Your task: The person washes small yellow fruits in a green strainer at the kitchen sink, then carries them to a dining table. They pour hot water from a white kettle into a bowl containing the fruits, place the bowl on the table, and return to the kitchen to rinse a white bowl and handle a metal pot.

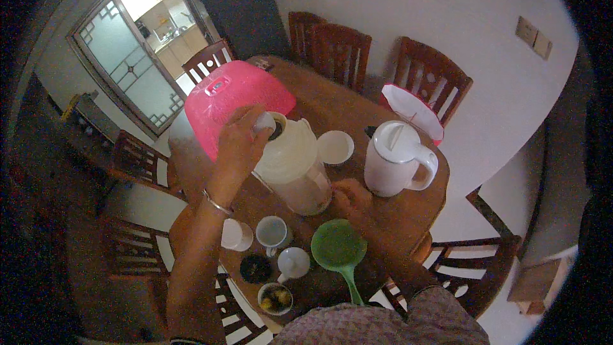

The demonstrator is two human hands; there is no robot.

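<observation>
A cream vacuum flask [289,158] stands on the wooden table in front of me. My left hand [244,136] is at its mouth, with the fingers closed around a white stopper [264,123] at the opening. Beside the flask's lower right side is my right hand [353,196], its fingers bent and blurred. Whether they grip the flask, I cannot tell. To the flask's right lies a round white lid or cup [336,147]. Nearer to me are a light-coloured mug [271,231], a white cup [234,235] and a green plastic dipper [338,243].
A white electric kettle [390,165] stands right, before a pink-and-white container [414,110]. A pink food cover [244,91] occupies the table's far left. Close by are a white knobbed lid [293,262], a dark round object [255,268] and a cup with yellowish contents [275,298]. Wooden chairs [433,74] surround the table [335,98].
</observation>
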